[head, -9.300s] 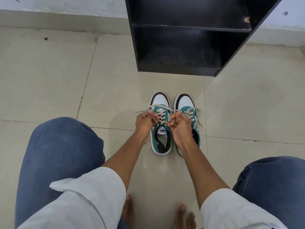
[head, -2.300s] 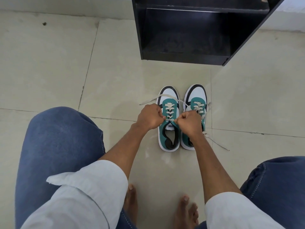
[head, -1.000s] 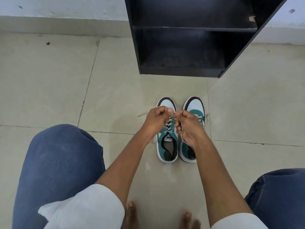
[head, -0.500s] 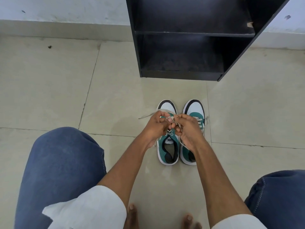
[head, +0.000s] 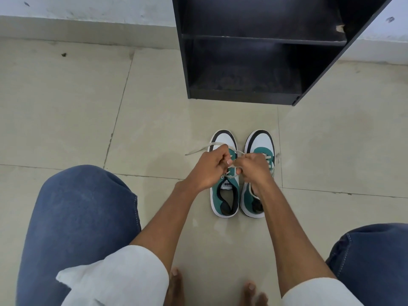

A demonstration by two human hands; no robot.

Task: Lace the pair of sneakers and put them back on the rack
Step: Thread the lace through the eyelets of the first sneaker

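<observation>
Two teal, white and black sneakers stand side by side on the tiled floor, toes pointing at the rack. Over the left sneaker (head: pixel 224 195) my left hand (head: pixel 209 168) and my right hand (head: pixel 254 167) are close together, each pinching part of its pale lace (head: pixel 198 149). One free lace end trails off to the left across the floor. The right sneaker (head: pixel 260 142) is partly covered by my right hand; its lace shows at the eyelets. The black shoe rack (head: pixel 249 96) stands just beyond, its lower shelf bare.
My knees in blue jeans (head: pixel 84 208) frame the scene left and right, and my bare toes (head: pixel 176 283) show at the bottom. A pale wall skirting (head: pixel 84 29) runs behind the rack. Beige floor tiles (head: pixel 66 107) surround the shoes.
In the last second my hands stayed together over the left sneaker, working its lace. Earlier they pulled the lace ends apart sideways; a loose lace that lay right of the right sneaker no longer shows there.
</observation>
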